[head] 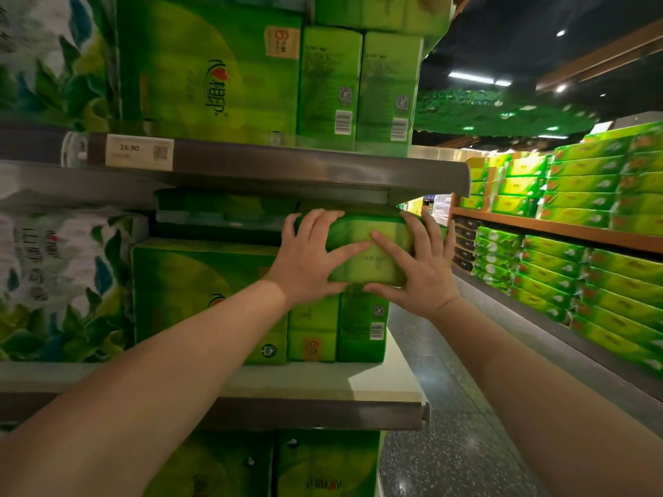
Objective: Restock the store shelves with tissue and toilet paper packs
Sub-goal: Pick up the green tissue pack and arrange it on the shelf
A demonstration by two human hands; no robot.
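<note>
The shelf unit stands ahead of both hands, stacked with green packs. A green tissue pack sits between them atop a stack. The left hand and right hand press it with spread fingers, thumbs underneath.
</note>
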